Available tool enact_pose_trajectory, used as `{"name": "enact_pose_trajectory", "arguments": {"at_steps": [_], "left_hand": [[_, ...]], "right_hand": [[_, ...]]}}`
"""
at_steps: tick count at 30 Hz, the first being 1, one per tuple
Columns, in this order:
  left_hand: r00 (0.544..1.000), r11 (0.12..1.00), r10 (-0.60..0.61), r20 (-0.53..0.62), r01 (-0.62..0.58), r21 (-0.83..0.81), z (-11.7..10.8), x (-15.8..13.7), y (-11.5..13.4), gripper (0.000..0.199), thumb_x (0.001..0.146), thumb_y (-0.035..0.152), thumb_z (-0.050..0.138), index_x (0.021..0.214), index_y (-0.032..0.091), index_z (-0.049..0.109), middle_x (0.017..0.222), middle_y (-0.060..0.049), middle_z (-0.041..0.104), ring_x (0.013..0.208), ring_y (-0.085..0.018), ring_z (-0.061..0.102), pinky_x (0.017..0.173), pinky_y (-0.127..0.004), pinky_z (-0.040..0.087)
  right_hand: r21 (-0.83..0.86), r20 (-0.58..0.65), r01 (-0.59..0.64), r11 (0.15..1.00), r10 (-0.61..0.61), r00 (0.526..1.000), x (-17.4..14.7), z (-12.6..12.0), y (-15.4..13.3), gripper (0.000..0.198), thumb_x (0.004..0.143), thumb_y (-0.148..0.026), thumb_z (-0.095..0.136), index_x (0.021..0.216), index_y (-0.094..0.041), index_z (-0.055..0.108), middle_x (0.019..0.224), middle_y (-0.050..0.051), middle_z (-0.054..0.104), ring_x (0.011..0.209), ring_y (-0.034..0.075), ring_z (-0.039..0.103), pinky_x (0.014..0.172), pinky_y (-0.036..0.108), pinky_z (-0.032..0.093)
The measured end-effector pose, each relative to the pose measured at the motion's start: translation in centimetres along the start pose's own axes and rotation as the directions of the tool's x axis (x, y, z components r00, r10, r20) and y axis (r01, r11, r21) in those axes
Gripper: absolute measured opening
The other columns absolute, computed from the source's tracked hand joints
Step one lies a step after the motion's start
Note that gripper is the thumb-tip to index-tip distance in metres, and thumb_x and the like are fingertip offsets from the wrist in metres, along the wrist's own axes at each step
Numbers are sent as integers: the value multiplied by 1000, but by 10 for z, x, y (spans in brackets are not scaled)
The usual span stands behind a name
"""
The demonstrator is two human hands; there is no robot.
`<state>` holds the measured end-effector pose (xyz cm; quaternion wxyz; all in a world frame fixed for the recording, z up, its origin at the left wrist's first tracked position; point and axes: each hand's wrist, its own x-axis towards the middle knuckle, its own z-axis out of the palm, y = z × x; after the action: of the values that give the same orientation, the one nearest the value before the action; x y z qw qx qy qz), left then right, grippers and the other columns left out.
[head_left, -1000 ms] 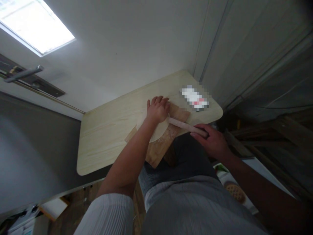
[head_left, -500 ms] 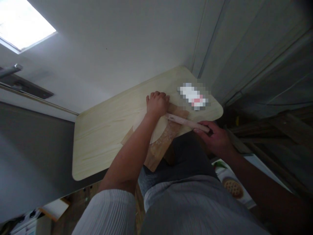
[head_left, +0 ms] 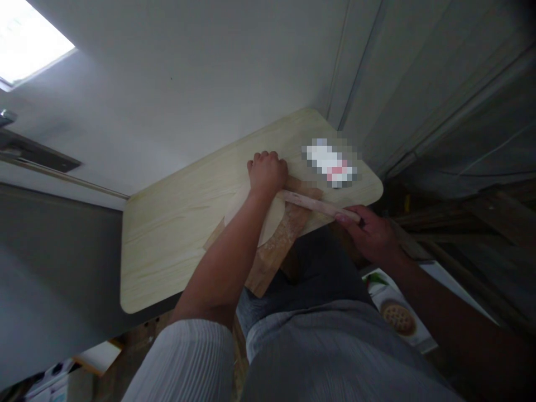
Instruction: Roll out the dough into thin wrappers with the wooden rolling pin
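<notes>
Near you, the wooden board [head_left: 262, 271] overhangs the surface [head_left: 167, 240]; strong pressing there could, I think, tip it. Your right hand [head_left: 374, 231] closes around one end of the rolling pin [head_left: 312, 203]. Flat dough [head_left: 272, 223] lies on the board. Your left hand [head_left: 268, 170] covers the other end; its grip I cannot tell. Farther, a pixelated object [head_left: 330, 163] shows no readable writing.

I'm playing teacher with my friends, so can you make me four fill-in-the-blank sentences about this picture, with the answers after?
1. The person's right hand holds one end of a wooden ____.
2. Its other end is hidden near the person's ____ wrist.
3. The round sheet of dough lies on a brown wooden ____.
4. The pixelated item lies toward the ____ end of the pale tabletop.

Missing words: rolling pin; left; board; right.
</notes>
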<state>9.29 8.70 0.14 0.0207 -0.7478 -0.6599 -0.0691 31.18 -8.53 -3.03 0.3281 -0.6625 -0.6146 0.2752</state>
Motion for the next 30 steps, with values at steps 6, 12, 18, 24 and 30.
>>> {"name": "enact_pose_trajectory", "arguments": {"at_steps": [6, 12, 18, 24, 30], "left_hand": [[1000, 1000, -19, -4, 19, 14, 4, 8, 5, 37, 100, 32, 34, 111, 16, 66, 118, -16, 67, 119, -31, 54, 103, -50, 36], [999, 999, -23, -28, 24, 39, 3, 14, 9, 38, 101, 34, 34, 111, 17, 67, 117, -15, 69, 116, -29, 56, 104, -50, 36], [998, 1000, 5, -57, -5, 10, 7, 20, 9, 38, 102, 36, 36, 108, 16, 68, 115, -16, 70, 115, -30, 57, 104, -51, 35], [971, 976, 78, -227, -120, -179, 9, 40, 22, 35, 101, 36, 42, 93, 16, 69, 106, -17, 71, 115, -30, 58, 105, -47, 33], [872, 856, 74, -483, -304, -418, -20, 30, 11, 30, 101, 37, 45, 91, 20, 68, 93, -9, 69, 95, -20, 62, 91, -33, 44]], "right_hand": [[39, -11, -24, 999, 25, 1000, 4, -1, 0, 38, 92, -60, 55, 96, -24, 68, 69, 2, 71, 62, 20, 65, 57, 30, 49], [84, -20, -34, 996, 35, 999, 9, -1, 2, 39, 92, -59, 57, 101, -24, 70, 72, 3, 72, 66, 21, 67, 60, 31, 51], [80, -22, -22, 997, 24, 999, 10, 0, 2, 41, 93, -58, 55, 105, -23, 71, 74, 3, 73, 67, 20, 67, 61, 30, 51], [-11, -2, -15, 1000, 15, 1000, 10, 0, -5, 41, 91, -57, 59, 103, -20, 71, 85, 7, 75, 70, 20, 66, 61, 28, 47], [-154, 172, 64, 986, -37, 984, 14, 0, -13, 31, 92, -50, 58, 95, -21, 67, 80, 6, 71, 72, 21, 65, 62, 29, 40]]}}
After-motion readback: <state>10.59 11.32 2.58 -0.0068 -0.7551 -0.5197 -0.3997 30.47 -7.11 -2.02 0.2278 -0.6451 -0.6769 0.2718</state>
